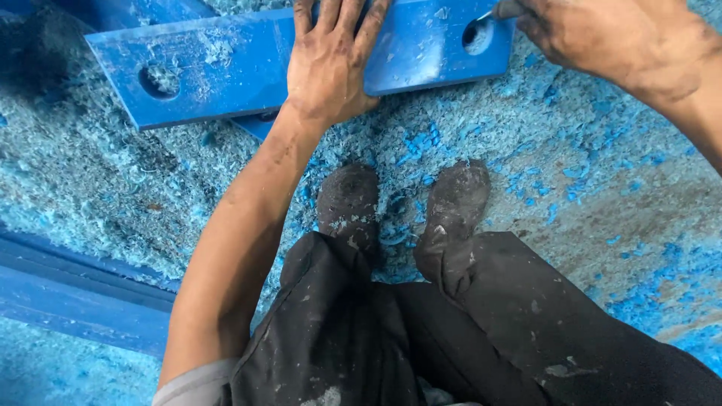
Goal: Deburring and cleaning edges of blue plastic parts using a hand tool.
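Observation:
A thick blue plastic slab (pixel 226 68) with two round holes lies across the top of the view, dusted with shavings. My left hand (pixel 331 64) presses flat on its middle, fingers spread toward the far edge. My right hand (pixel 609 41) is closed on a small metal tool (pixel 496 11), whose tip sits at the rim of the right hole (pixel 477 34). The left hole (pixel 158 79) holds shavings. Most of the tool is hidden in my fist.
Blue plastic shavings (pixel 466 143) cover the grey floor all round. My two dusty shoes (pixel 402 207) and dark trousers fill the lower middle. Another blue beam (pixel 83 297) runs along the lower left. A second blue piece (pixel 256 126) lies under the slab.

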